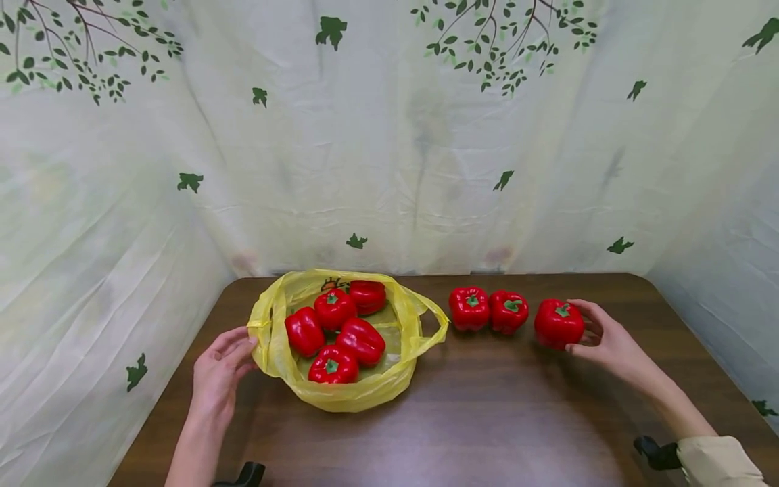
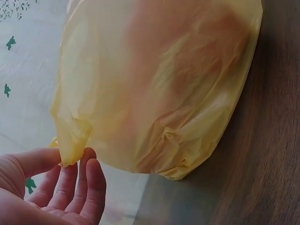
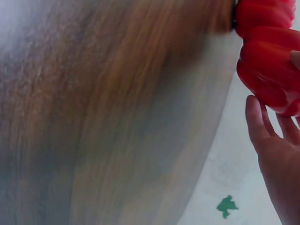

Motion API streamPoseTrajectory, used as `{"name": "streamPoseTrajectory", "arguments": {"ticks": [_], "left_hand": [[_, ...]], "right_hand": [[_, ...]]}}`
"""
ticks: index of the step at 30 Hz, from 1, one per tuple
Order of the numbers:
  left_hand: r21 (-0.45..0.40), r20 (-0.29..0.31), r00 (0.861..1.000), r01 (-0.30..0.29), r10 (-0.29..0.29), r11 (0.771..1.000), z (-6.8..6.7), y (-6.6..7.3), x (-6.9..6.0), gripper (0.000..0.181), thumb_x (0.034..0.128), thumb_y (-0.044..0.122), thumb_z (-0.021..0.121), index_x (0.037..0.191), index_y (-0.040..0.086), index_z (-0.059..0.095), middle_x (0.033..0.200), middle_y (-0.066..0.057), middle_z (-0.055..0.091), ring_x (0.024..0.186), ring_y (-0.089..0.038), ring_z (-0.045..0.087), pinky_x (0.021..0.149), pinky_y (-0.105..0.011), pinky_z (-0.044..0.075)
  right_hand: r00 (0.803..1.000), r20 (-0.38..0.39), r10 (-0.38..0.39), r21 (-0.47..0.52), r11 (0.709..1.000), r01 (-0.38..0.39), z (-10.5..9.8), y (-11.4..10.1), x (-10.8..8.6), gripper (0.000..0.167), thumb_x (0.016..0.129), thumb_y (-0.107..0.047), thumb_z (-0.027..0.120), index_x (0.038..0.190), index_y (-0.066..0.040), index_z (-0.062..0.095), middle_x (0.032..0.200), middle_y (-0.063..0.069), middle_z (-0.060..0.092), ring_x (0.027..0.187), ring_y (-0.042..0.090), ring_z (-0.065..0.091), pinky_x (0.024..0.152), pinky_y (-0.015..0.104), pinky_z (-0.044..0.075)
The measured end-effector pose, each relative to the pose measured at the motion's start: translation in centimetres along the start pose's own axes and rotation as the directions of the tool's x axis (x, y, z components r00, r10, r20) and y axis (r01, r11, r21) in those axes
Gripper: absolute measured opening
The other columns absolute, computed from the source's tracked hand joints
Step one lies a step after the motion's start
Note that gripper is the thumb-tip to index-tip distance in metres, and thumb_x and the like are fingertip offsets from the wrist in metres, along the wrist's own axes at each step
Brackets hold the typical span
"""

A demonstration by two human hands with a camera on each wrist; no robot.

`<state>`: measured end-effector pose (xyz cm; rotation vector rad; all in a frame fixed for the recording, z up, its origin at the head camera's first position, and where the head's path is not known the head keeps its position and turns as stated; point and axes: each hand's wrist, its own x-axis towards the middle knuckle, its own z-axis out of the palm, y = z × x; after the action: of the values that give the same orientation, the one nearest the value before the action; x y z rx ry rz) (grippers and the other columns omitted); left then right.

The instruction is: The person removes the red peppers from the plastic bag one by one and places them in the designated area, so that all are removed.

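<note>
A yellow plastic bag [image 1: 349, 399] stands with its mouth spread, several red bell peppers [image 1: 362, 341] inside. The left hand [image 1: 220, 372] pinches the bag's left edge; in the left wrist view the thumb and fingers of that hand [image 2: 70, 187] grip a folded bit of the yellow film [image 2: 75, 136]. On the right, the right hand [image 1: 602, 341] holds a red pepper [image 1: 558, 325] from its right side, thumb in front. The right wrist view shows this hand [image 3: 281, 159] curved around the pepper [image 3: 269, 65].
Two more red peppers [image 1: 468, 309] stand side by side between the bag and the right hand. The brown wooden table [image 1: 475, 419] meets a pale curtain [image 1: 389, 169] with green leaf prints behind it. A bag handle loop [image 1: 439, 331] sticks out toward the two peppers.
</note>
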<state>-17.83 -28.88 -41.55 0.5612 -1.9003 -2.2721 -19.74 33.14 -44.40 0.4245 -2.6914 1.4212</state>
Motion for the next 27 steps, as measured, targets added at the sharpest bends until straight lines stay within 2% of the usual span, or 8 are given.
{"name": "streamPoseTrajectory", "arguments": {"ticks": [4,6,14,27], "left_hand": [[-0.016,0.008,1.0,0.003,-0.003,1.0,0.0,0.0,0.0,0.026,0.0896,0.017,0.074,0.114,0.014,0.064,0.094,0.008,0.072,0.084,-0.01,0.066,0.072,-0.023,0.055],[-0.019,0.009,1.0,-0.001,0.001,1.0,0.1,-0.1,0.0,0.024,0.0896,0.017,0.074,0.112,0.014,0.065,0.094,0.007,0.071,0.083,-0.01,0.066,0.072,-0.023,0.055],[-0.027,0.006,1.0,0.002,-0.001,1.0,0.3,-0.3,0.0,0.018,0.0891,0.016,0.075,0.106,0.015,0.067,0.091,0.006,0.07,0.082,-0.011,0.066,0.072,-0.024,0.056],[-0.036,0.012,1.0,-0.007,0.008,0.999,0.2,-0.7,0.2,0.017,0.0897,0.014,0.074,0.106,0.015,0.067,0.091,0.005,0.07,0.08,-0.011,0.065,0.07,-0.025,0.056]], "right_hand": [[0.999,0.006,0.035,-0.009,0.999,-0.034,0.2,0.8,0.6,0.079,0.083,-0.005,0.078,0.147,-0.003,0.032,0.14,0.027,0.042,0.116,0.043,0.053,0.082,0.017,0.051],[0.999,0.014,0.043,-0.007,0.999,-0.042,0.1,1.0,0.9,0.08,0.083,-0.005,0.077,0.148,-0.002,0.031,0.14,0.028,0.04,0.117,0.051,0.051,0.082,0.018,0.052],[0.999,0.047,0.021,0.012,1.0,-0.021,-0.3,2.0,2.1,0.078,0.083,0.001,0.075,0.147,0.001,0.031,0.14,0.031,0.039,0.114,0.054,0.052,0.081,0.018,0.051],[0.996,0.089,-0.015,-0.005,1.0,0.016,-0.5,2.3,3.0,0.082,0.084,-0.001,0.074,0.151,-0.002,0.028,0.146,0.031,0.034,0.121,0.056,0.045,0.085,0.018,0.049]]}}
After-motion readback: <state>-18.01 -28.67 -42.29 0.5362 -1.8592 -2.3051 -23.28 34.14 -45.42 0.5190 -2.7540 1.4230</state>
